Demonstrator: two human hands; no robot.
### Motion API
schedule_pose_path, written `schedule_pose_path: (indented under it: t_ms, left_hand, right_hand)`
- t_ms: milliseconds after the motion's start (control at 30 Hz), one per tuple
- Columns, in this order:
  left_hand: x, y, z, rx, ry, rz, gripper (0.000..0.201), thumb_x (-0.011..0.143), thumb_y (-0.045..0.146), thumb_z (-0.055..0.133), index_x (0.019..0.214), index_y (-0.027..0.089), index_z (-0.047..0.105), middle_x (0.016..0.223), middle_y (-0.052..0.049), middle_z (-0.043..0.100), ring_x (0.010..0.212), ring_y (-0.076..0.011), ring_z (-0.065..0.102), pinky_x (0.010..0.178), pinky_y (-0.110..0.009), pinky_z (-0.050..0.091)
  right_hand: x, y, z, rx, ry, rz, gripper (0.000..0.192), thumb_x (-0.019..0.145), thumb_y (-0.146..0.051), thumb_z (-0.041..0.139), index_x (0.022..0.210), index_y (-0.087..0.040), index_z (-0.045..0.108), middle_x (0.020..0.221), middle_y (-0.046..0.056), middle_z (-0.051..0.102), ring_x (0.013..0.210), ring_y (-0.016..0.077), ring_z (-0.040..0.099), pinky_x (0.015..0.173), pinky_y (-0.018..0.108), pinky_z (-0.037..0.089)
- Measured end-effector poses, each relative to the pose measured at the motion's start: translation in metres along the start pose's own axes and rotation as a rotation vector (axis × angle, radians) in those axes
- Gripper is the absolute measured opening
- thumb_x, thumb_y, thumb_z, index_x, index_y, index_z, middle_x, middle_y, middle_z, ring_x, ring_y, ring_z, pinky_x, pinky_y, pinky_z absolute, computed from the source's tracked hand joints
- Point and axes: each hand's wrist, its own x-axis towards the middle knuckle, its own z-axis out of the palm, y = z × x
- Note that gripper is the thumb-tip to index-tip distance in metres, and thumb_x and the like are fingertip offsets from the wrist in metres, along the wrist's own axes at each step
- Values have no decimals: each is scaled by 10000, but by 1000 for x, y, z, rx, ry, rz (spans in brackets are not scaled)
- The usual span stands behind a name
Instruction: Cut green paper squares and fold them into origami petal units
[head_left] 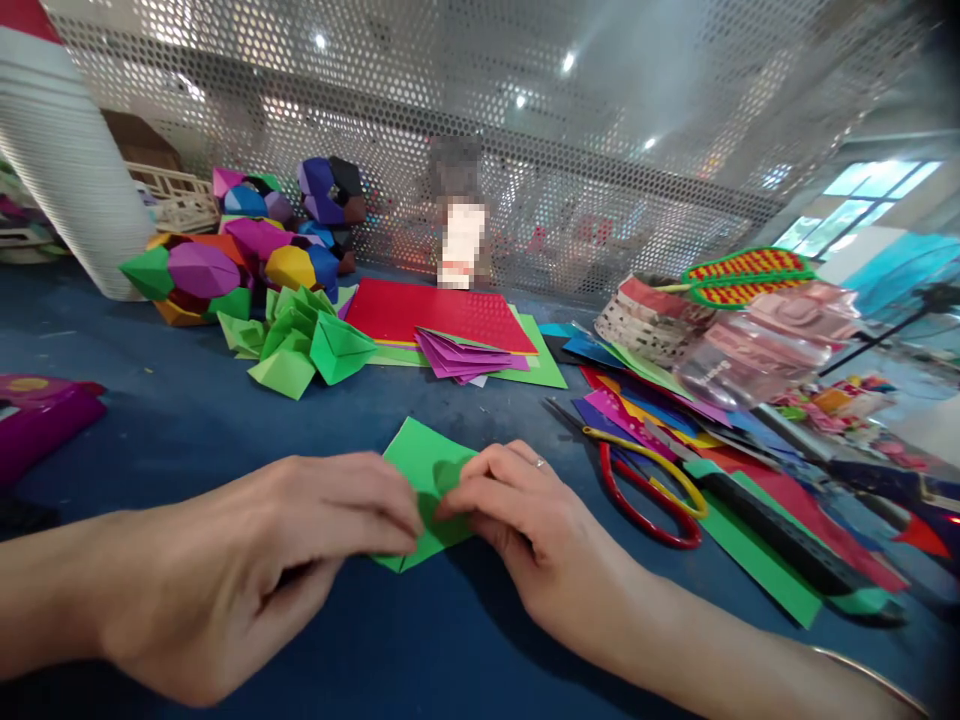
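The green paper sheet [421, 470] lies flat on the blue table [187, 420], in front of the folded green paper units [304, 345]. It appears light, thin and easily creased; best held at edges or corners. The left hand [262, 560] and right hand [525, 520] pinch its near fold with fingertips closed. Red-handled scissors [645, 490] lie right of the sheet.

The fingers of the left hand [247, 560] and right hand [525, 525] hide the green paper's [424, 465] lower middle. At centre top, a figure [459, 215] behind the mesh is blurred.
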Motion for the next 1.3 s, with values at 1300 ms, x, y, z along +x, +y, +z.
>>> schedule_pose_path:
  t_ms: [1300]
  left_hand:
    - [34,-2,13,-254,-67,-499,73,848,235,679,781,208,668,842,34,632,822,-156,606,775,-298,463]
  right_hand:
    - [0,-8,-11,-280,-184,-566,283,1024,-97,477,1146,-121,731,1030,50,742,933,181,635,803,316,497]
